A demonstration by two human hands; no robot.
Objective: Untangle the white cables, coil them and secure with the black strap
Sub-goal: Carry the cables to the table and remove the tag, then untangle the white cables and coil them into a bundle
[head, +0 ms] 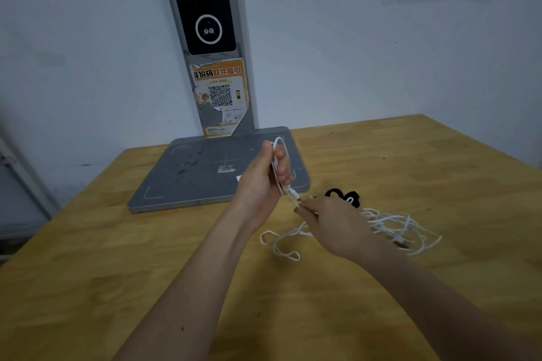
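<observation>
A wooden table point(146, 243) meets a pale wall. Beside the grey scanner stand point(205, 179), the left hand point(264, 176) grips folded white cables point(390, 223); the right hand point(331, 223) pinches them near the black strap point(352, 195).

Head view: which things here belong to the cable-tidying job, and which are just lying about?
Job:
- white cables, loose tangle on the wooden table, one length raised
- black strap, lying behind the tangle
- left hand, gripping a looped bunch of cable
- right hand, pinching the cable just below

Lying about:
- grey stand base
- orange QR sticker on its post
</observation>
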